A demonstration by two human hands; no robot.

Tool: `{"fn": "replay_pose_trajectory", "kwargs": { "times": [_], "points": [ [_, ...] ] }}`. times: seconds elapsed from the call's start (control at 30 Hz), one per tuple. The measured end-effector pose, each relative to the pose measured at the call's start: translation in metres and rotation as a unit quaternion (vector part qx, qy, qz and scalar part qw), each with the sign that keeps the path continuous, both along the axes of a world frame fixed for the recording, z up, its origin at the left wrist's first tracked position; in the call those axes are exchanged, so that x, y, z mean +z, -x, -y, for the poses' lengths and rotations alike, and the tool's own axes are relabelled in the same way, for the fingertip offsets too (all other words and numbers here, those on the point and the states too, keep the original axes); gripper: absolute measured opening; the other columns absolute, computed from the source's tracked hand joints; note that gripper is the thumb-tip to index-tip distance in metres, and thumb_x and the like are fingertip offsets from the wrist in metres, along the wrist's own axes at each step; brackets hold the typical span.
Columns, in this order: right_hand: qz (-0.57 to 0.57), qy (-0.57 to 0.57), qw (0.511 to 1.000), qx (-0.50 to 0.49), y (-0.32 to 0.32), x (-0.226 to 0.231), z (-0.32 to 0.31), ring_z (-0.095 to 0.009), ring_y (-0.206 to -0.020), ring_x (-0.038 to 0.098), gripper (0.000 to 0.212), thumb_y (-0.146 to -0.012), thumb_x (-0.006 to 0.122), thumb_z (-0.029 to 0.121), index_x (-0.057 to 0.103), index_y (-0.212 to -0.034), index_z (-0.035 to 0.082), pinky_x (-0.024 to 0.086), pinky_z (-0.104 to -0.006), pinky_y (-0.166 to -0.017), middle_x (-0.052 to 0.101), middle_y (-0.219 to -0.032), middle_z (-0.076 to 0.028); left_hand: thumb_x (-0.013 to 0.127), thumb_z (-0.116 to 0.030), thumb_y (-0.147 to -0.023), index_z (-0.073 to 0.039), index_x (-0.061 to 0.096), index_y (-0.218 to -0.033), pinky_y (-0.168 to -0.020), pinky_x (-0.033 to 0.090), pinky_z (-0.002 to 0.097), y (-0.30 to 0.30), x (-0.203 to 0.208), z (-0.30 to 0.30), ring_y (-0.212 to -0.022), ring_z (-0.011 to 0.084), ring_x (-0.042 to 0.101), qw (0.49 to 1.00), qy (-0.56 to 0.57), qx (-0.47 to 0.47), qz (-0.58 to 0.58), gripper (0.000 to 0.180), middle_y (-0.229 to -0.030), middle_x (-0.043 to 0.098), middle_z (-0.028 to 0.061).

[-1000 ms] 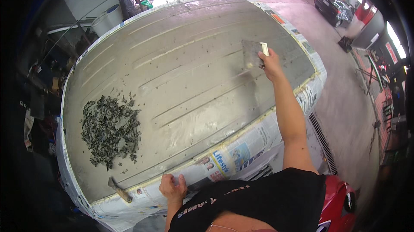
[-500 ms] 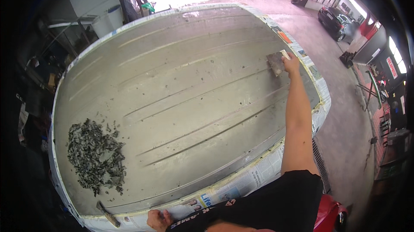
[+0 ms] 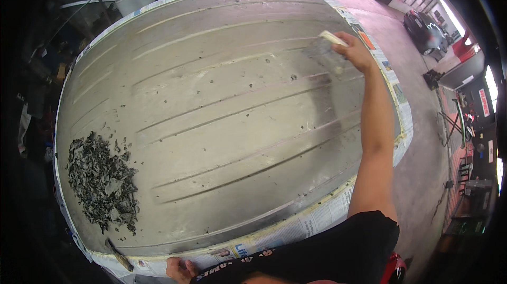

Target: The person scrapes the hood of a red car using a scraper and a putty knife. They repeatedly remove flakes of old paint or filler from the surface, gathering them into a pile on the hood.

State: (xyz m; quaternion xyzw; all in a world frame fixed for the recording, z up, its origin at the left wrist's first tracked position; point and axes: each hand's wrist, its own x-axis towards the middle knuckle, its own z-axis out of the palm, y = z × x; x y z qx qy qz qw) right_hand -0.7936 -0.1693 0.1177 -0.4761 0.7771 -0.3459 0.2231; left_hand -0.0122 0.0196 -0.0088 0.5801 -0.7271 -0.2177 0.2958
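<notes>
Beneath me spreads a greyish-beige vehicle roof [image 3: 227, 120] with long raised ribs. Over its far right part, my right hand [image 3: 355, 51] grips a wide, flat scraper [image 3: 326, 54] by its cream-coloured handle; motion blurs the blade. My left hand [image 3: 180, 269] rests at the near edge on the newspaper, fingers loosely bent and partly cut off by the frame, with nothing visible in it. Left of that hand lies a narrow dark tool [image 3: 119, 255] with a worn handle. A heap of dark, crumbly scrapings [image 3: 103, 183] sits on the roof's left part.
Taped newspaper [image 3: 322, 223] borders the roof all round. Small dark crumbs dot the surface. Beyond the right edge are a dark car [image 3: 424, 31] and a green-and-black folding stand [image 3: 455, 120]. A pale bucket [image 3: 128, 3] stands past the far left edge.
The scraper in my right hand has moved farther across the roof, away from me and slightly left. My view has shifted a little; the left hand keeps to the near edge.
</notes>
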Motion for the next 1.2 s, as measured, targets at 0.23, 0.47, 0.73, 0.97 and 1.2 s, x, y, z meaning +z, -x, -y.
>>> {"fn": "replay_pose_trajectory", "kwargs": {
  "times": [0.23, 0.47, 0.73, 0.97, 1.2],
  "points": [
    [0.038, -0.062, 0.996, -0.045, 0.079, -0.024, 0.006, -0.011, -0.084, 0.057, 0.031, -0.083, 0.071, 0.009, 0.065, -0.114, 0.009, 0.044, -0.0278, -0.075, 0.067, -0.093, 0.001, 0.061, -0.003, -0.09, 0.0, 0.055, -0.085, -0.054, 0.044, 0.0383, 0.022, 0.033, 0.009, -0.059, 0.0252, 0.051, 0.99, 0.013, -0.061, 0.125, 0.009, -0.073, 0.052, 0.0136],
    [0.046, -0.115, 0.988, 0.092, 0.046, -0.035, 0.088, -0.015, -0.094, 0.062, 0.038, -0.082, 0.073, 0.007, 0.069, -0.12, 0.008, 0.048, -0.0311, -0.089, 0.071, -0.103, -0.003, 0.064, -0.005, -0.089, 0.0, 0.058, -0.089, -0.058, 0.047, 0.0389, -0.006, 0.01, -0.009, -0.063, 0.0264, 0.053, 0.994, -0.098, 0.003, 0.05, 0.008, -0.076, 0.055, 0.014],
    [0.073, -0.061, 0.95, 0.298, -0.114, -0.014, 0.12, -0.012, -0.098, 0.06, 0.038, -0.088, 0.074, 0.015, 0.067, -0.122, 0.003, 0.047, -0.03, -0.09, 0.07, -0.106, -0.001, 0.065, -0.033, -0.094, -0.003, 0.05, -0.088, -0.048, 0.035, 0.0413, -0.009, -0.01, 0.005, -0.052, 0.0291, 0.045, 0.987, 0.118, -0.076, 0.081, 0.033, -0.065, 0.046, 0.0106],
    [0.032, -0.052, 0.985, 0.158, -0.005, -0.028, 0.121, -0.013, -0.094, 0.063, 0.039, -0.086, 0.07, 0.009, 0.068, -0.124, 0.004, 0.049, -0.0316, -0.087, 0.072, -0.106, -0.003, 0.064, -0.034, -0.095, -0.005, 0.049, -0.096, -0.048, 0.034, 0.0389, -0.026, -0.025, 0.005, -0.052, 0.0272, 0.044, 0.979, 0.138, -0.112, 0.098, 0.033, -0.065, 0.044, 0.0095],
    [-0.104, -0.081, 0.95, 0.281, -0.108, -0.033, 0.147, -0.012, -0.095, 0.061, 0.036, -0.088, 0.07, 0.013, 0.068, -0.123, 0.005, 0.048, -0.0306, -0.089, 0.07, -0.104, -0.002, 0.066, -0.031, -0.093, -0.005, 0.05, -0.096, -0.047, 0.033, 0.0389, -0.021, -0.015, 0.012, -0.051, 0.0268, 0.045, 0.977, 0.129, -0.128, 0.112, 0.031, -0.066, 0.044, 0.0092]
  ]
}}
